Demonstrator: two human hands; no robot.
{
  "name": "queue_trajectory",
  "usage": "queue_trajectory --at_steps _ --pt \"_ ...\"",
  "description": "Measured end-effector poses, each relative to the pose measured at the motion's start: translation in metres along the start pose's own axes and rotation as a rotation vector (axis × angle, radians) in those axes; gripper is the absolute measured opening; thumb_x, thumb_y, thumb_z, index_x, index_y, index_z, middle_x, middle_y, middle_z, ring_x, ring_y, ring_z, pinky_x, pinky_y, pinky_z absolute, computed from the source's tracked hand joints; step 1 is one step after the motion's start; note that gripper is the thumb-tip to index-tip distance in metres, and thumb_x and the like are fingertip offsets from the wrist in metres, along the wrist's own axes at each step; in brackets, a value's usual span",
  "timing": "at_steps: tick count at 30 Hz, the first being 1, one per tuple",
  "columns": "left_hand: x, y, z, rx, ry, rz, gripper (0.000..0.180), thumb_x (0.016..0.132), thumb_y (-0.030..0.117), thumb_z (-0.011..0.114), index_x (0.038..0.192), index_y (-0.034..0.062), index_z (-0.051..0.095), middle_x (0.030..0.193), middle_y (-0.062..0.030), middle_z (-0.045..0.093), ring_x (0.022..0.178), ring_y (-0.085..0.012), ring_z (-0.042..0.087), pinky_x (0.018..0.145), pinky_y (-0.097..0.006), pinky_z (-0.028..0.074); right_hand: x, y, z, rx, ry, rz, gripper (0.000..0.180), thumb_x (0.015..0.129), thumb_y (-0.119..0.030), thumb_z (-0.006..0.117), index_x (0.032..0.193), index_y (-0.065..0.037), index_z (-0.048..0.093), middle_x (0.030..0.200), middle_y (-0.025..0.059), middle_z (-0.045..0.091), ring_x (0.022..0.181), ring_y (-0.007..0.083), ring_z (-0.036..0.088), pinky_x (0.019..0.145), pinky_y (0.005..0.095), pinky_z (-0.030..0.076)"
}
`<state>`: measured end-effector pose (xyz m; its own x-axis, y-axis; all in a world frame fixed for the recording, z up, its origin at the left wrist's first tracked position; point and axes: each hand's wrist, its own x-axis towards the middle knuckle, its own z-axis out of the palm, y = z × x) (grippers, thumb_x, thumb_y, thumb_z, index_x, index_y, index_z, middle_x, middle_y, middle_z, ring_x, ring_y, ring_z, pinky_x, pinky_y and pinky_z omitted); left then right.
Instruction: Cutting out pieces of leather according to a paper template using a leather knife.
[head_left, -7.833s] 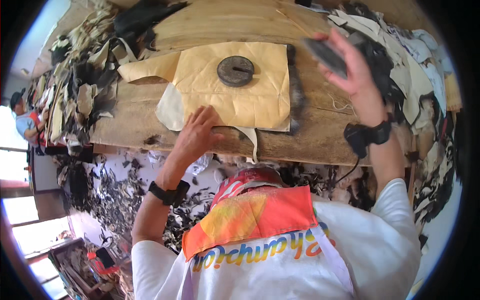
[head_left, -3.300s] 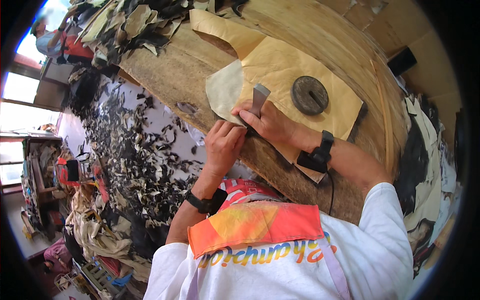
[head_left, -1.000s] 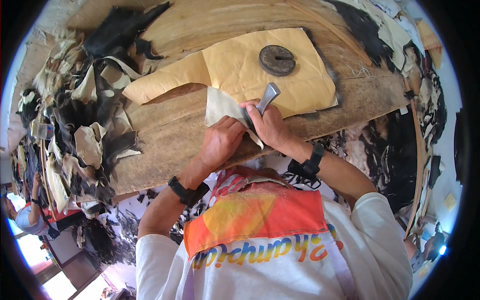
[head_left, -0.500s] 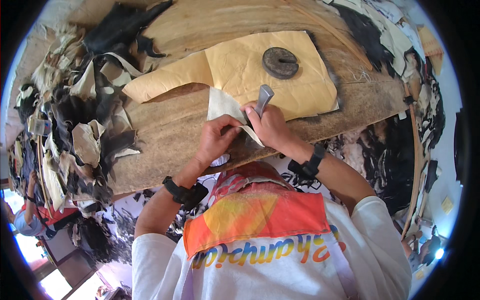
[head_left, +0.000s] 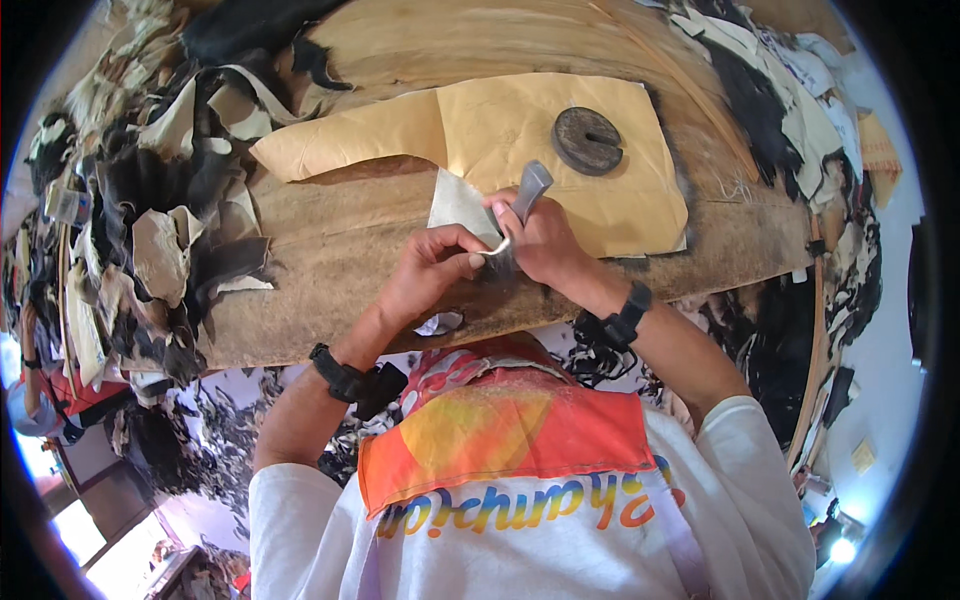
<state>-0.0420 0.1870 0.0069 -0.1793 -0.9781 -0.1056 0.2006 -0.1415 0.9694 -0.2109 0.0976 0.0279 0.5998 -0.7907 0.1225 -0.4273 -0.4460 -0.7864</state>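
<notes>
My right hand [head_left: 540, 238] is closed round a grey metal tool [head_left: 535, 180]. The tool's flared flat end sticks up past my thumb, and its lower end is hidden. Just left of it, my left hand [head_left: 437, 264] pinches the curled edge of a pale hide piece [head_left: 458, 203] between thumb and fingers. That hide shows white on top, with dark fur at its edges, and extends under a tan paper pattern [head_left: 505, 130]. On the paper lies a round dark weight [head_left: 585, 140] with a slot cut into it.
All this rests on a worn wooden board [head_left: 310, 250]. Black and cream fur scraps [head_left: 165, 255] are heaped at its left. More hides [head_left: 740, 90] lie at the back right, beside a long wooden stick [head_left: 685, 90]. A crumpled whitish scrap [head_left: 440, 323] sits near the front edge.
The loose hide edge that hung toward me below my right hand is now curled up between both hands. The whole view has shifted slightly, and both hands keep their grips.
</notes>
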Motion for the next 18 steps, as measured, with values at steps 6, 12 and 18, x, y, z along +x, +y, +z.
queue_trajectory --at_steps 6,12,18 --pt "-0.002 0.007 -0.004 -0.234 0.052 0.015 0.005 0.085 0.004 0.062 0.09 0.0025 0.062 0.081 0.0027 0.061 0.075 -0.0039 0.054 0.07 -0.021 0.046 0.018 0.006 0.004 -0.01 -0.003 -0.101 0.023 0.091 -0.02 0.048 0.095 -0.002 0.061 0.081 0.0196 0.064 0.075 0.0369 0.062 0.065 0.0424 0.048" --pt "-0.003 0.017 -0.002 -0.146 -0.025 -0.021 0.004 0.086 0.003 0.06 0.09 0.0018 0.062 0.084 0.0016 0.062 0.079 -0.0045 0.055 0.073 -0.023 0.047 0.029 0.006 -0.001 -0.021 -0.011 -0.266 0.021 0.091 -0.019 0.049 0.092 -0.001 0.059 0.08 0.0184 0.063 0.074 0.0355 0.061 0.063 0.0412 0.049" --pt "-0.004 0.017 -0.004 -0.241 0.04 0.07 0.002 0.086 0.002 0.06 0.088 0.0018 0.062 0.085 0.002 0.06 0.079 -0.0055 0.053 0.074 -0.023 0.045 0.056 0.002 -0.004 -0.136 -0.145 -0.233 0.023 0.092 -0.019 0.046 0.09 -0.001 0.061 0.077 0.0178 0.063 0.073 0.0351 0.061 0.064 0.0398 0.048"
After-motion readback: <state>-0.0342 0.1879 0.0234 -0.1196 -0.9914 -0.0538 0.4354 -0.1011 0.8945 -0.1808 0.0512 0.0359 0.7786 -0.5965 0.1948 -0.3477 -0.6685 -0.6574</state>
